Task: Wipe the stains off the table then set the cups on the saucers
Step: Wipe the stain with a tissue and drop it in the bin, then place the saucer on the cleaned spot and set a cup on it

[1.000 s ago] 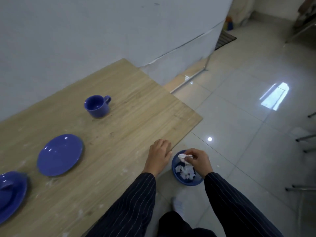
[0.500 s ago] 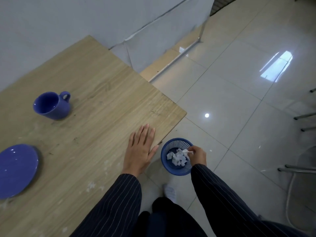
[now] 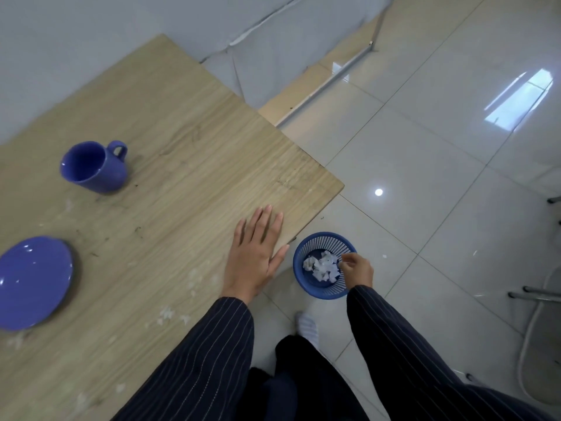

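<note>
1. Table [image 3: 182,165]: light wood-grain top. Pale whitish smears remain along the near edge and by the saucer; dark specks lie between the cup and saucer.
2. Cup [image 3: 94,167]: one, blue, upright and empty, handle turned toward the wall. It stands on bare wood on the left part of the table, apart from the saucer.
3. Saucer [image 3: 33,281]: one in view, blue, glossy, at the left edge of the frame, nearer the person than the cup.
4. Edges: the right corner of the table juts over the tiled floor; the wood between the cup and that corner is open.
5. Left hand [image 3: 253,253]: flat on the table near the corner, fingers spread, holding nothing.
6. Right hand [image 3: 356,267]: over the rim of one blue basket [image 3: 321,291] on the floor, fingers loosely curled; I cannot tell whether it grips any of the crumpled white paper [image 3: 323,265] inside.
</note>
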